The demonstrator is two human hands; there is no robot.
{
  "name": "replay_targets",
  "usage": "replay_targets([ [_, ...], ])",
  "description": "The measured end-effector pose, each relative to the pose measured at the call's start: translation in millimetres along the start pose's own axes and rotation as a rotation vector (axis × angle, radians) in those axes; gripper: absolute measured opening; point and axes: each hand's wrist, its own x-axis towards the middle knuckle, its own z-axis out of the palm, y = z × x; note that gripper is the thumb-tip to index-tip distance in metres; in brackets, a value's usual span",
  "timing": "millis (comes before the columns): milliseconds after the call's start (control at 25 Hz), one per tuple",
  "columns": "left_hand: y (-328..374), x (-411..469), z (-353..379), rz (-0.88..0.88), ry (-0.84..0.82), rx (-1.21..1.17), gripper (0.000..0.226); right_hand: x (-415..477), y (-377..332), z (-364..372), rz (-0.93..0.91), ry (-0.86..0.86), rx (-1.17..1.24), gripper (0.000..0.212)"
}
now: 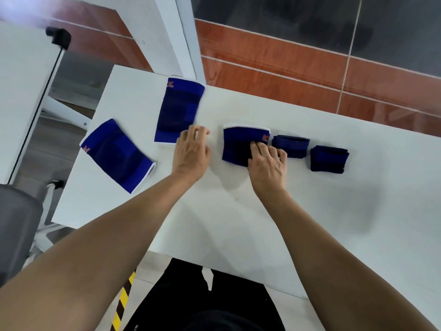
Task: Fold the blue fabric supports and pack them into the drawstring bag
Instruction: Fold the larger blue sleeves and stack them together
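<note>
Several blue fabric supports lie on the white table (pixel 238 223). Two lie flat and unfolded: one at the left (pixel 117 155), one further back (pixel 179 111). A half-folded support (pixel 236 145) sits in the middle, and my right hand (pixel 268 163) presses down on its right part. Two small folded supports (pixel 291 145) (pixel 329 158) rest to the right of it. My left hand (pixel 191 151) hovers with spread fingers by the near corner of the back support, holding nothing. No drawstring bag is in view.
The table's left edge runs close to the left support. A grey chair (pixel 16 225) stands at the left, a white desk and black clamp (pixel 58 38) behind it. Tiled floor lies beyond the far edge. Yellow-black tape (pixel 124 299) marks the floor near my legs.
</note>
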Motion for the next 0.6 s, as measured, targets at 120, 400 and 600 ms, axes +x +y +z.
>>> replay_targets([
  [120,-34.4,-17.0,-2.1,-0.197,-0.158,0.082,0.057,-5.8,-3.9,-4.6,-0.017,0.051,0.043,0.048],
  [400,-32.0,-95.1,-1.5,-0.148,-0.289,0.124,0.067,-35.2,-46.7,-11.7,-0.166,0.094,0.152,0.050],
  [600,-48.2,-164.5,-2.2,-0.067,-0.300,0.134,0.064,-67.7,-91.0,-6.3,-0.255,-0.189,0.138,0.067],
])
